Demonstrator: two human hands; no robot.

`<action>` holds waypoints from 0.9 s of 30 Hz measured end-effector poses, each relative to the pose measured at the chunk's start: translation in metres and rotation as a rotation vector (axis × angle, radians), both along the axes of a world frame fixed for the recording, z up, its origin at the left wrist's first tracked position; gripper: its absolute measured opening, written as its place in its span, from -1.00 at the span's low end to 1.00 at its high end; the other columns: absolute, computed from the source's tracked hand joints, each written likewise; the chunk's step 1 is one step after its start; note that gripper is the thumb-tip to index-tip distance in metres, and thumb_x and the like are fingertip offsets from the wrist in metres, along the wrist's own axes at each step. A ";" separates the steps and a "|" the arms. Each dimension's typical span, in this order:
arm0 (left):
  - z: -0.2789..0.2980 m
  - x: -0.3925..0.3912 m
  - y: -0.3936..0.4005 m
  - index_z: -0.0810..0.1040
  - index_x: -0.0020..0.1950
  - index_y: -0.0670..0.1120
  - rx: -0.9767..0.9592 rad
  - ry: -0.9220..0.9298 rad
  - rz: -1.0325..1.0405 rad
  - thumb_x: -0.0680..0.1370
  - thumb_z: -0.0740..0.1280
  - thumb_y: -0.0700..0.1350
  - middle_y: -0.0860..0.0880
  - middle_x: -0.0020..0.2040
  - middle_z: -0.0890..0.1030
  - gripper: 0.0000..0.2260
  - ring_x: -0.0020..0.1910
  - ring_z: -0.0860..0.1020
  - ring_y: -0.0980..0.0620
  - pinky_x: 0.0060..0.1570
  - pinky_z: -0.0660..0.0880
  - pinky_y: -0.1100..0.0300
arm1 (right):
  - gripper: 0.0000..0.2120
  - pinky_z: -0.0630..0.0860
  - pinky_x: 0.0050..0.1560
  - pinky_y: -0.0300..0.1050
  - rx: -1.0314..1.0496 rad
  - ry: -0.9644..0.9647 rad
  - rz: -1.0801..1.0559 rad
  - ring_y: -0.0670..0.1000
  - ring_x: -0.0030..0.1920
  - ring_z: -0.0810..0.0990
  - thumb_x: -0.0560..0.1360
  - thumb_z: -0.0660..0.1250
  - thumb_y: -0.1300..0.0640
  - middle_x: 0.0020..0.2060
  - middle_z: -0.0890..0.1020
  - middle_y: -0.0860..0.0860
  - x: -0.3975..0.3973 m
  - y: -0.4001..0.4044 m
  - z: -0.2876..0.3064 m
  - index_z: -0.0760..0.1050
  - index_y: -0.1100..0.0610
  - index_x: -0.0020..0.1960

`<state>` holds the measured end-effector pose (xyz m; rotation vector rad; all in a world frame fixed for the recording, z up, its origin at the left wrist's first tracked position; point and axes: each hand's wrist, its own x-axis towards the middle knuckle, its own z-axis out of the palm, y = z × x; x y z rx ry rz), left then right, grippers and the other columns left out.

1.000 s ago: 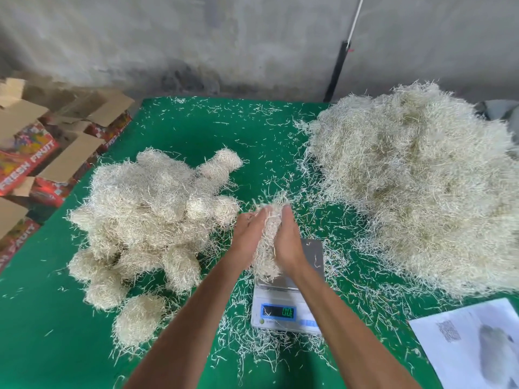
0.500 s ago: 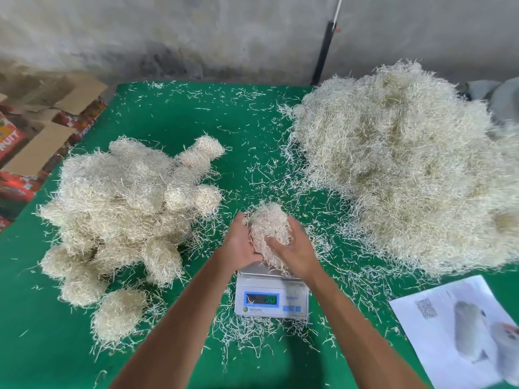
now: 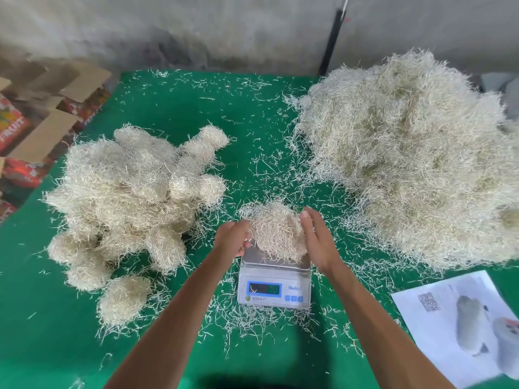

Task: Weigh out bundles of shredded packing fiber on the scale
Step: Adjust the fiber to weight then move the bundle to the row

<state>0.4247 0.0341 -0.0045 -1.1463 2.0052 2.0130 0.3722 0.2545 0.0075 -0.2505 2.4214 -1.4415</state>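
Centrally, a small digital scale [image 3: 273, 287] sits on the green table cover [image 3: 174, 108], its steel platform carrying one bundle of fiber [image 3: 273, 234]. The bundle rests on the platform and overhangs its far edge. Left hand [image 3: 231, 238] touches the bundle's left side, fingers bent in against the fiber; whether they truly grip it or only cup it, cannot tell. Right hand [image 3: 318, 240] stands just beside the bundle's right flank, fingers straight and spread, palm facing inward, holding nothing; contact with the fiber looks slight at most. Scale display lit, digits too blurred to read. To the left of the scale, a heap of rounded finished bundles [image 3: 134, 203], one lying apart at its near edge. To the right, a large loose pile of shredded fiber [image 3: 415, 161], well apart from the heap, its fringe reaching close to the right hand. Stray strands scattered over the cover, thickest around the scale. A printed sheet [image 3: 460, 327] lies at the near right corner, with a code square and photos. Cardboard boxes [image 3: 42, 130] off the table's left edge, flaps open. Grey wall [image 3: 196, 29] behind, with a dark vertical pipe.
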 end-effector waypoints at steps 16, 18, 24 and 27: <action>0.006 0.022 -0.001 0.63 0.10 -0.13 0.127 0.009 -0.082 0.60 0.34 -0.05 -0.06 -0.08 0.65 -0.81 -0.31 0.53 0.10 -0.35 0.52 0.28 | -0.08 0.37 0.51 0.16 -0.010 0.024 -0.045 0.02 0.49 0.39 0.54 0.03 -0.55 0.54 0.36 0.02 0.019 -0.013 -0.007 0.15 0.10 0.62; 0.005 0.023 0.000 0.63 0.10 -0.14 0.128 -0.006 -0.067 0.60 0.35 -0.06 -0.07 -0.07 0.66 -0.82 -0.32 0.53 0.09 -0.36 0.52 0.26 | -0.08 0.36 0.52 0.15 -0.017 0.030 -0.072 0.02 0.50 0.38 0.55 0.06 -0.54 0.55 0.36 0.03 0.021 -0.014 -0.008 0.15 0.11 0.63; 0.006 0.024 0.001 0.61 0.12 -0.14 0.128 -0.038 -0.025 0.59 0.35 -0.08 -0.12 -0.02 0.67 -0.82 -0.34 0.52 0.09 -0.31 0.47 0.21 | -0.16 0.38 0.46 0.03 -0.023 0.044 -0.124 0.03 0.44 0.43 0.59 0.11 -0.46 0.50 0.41 0.05 0.022 -0.010 -0.009 0.20 0.15 0.60; 0.008 0.024 0.000 0.61 0.13 -0.16 0.135 -0.040 -0.025 0.59 0.35 -0.09 -0.14 0.02 0.67 -0.81 -0.32 0.52 0.07 -0.34 0.48 0.23 | -0.16 0.34 0.38 -0.08 -0.038 0.040 -0.130 0.02 0.44 0.43 0.58 0.12 -0.46 0.49 0.42 0.05 0.020 -0.009 -0.011 0.21 0.16 0.59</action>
